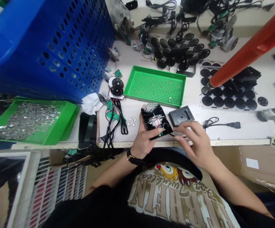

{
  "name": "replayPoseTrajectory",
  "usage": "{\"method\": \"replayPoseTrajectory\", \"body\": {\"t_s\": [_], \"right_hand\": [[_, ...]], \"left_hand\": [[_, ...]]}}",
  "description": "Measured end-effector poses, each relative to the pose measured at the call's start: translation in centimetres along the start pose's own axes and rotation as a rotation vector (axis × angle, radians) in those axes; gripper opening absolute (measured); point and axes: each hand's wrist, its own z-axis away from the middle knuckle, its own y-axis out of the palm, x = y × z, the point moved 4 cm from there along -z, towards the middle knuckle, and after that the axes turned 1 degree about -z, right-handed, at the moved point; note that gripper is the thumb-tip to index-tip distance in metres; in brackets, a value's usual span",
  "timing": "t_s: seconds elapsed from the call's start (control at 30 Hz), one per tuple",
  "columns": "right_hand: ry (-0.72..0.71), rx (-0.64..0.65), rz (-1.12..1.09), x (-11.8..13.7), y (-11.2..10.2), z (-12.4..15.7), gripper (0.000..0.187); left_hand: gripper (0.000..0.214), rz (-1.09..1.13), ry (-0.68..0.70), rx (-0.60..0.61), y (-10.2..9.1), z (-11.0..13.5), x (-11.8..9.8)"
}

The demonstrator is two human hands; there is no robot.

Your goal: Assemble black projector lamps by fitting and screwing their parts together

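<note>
Black plastic makes up the open case that sits in my left hand, over the front edge of the bench. From the head view I can't see its underside, nor most of my fingers beneath it; my thumb lies across the near end, and the grip is closed round the case. Coloured wires by that thumb are too small to sort out. My right hand is half curled beside the near right corner, where a dark cord shows; whether thumb and fingertips pinch it, I can't tell. An orange tool slants in, its upper end cut off by the frame, and a blue basket is cropped on the left.

At the case's far end sits a clear, patterned lens, rounded and shiny. Inside is a pale round part with thin red wires. Just right of the case lies a dark grey rectangular block, hollowed on top. Beyond them, a shallow green tray has a mesh-like floor scattered with tiny metal bits. Smooth black discs lie in rows farther right.

The case's open side faces up at me, its lens end points away, and its long axis runs outward from my body, leaning left at the far end.
</note>
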Motion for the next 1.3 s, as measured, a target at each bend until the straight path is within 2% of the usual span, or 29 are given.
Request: {"method": "replayPoseTrajectory", "body": {"t_s": [0.13,0.37,0.53,0.67,0.8,0.93,1.07,1.17,1.3], "right_hand": [[0.185,-0.155,0.082,-3.7,-1.8,0.7,0.015],[0.336,-0.335,0.323,-8.6,-5.4,2.9,0.017],[0.531,-0.48,0.456,-12.9,-9.7,6.1,0.023],[0.69,-0.514,0.452,-16.3,-13.2,7.8,0.026],[0.74,-0.476,0.398,-19.3,-15.1,6.7,0.029],[0.786,-0.397,0.301,-23.8,-14.9,3.0,0.037],[0.885,-0.382,0.277,-28.7,-14.9,-0.6,0.043],[1.011,-0.423,0.349,-31.7,-17.3,-1.4,0.049],[1.211,-0.543,0.451,-34.2,-22.7,1.3,0.049]], "left_hand": [[0.117,0.021,-0.017,0.045,0.0,-0.2,-0.2],[0.11,-0.01,-0.036,0.084,0.4,-0.4,-0.2],[0.099,-0.067,-0.034,0.078,0.8,-0.3,-0.7],[0.096,-0.101,-0.041,0.018,0.7,-0.4,-1.3],[0.093,-0.109,-0.034,-0.01,0.7,-0.4,-1.6],[0.092,-0.13,-0.024,-0.028,0.8,-0.3,-1.7],[0.089,-0.156,-0.005,-0.055,0.9,0.2,-2.1],[0.088,-0.181,-0.017,-0.115,0.6,0.4,-2.4],[0.089,-0.214,-0.01,-0.154,-0.2,0.2,-2.8]]}}
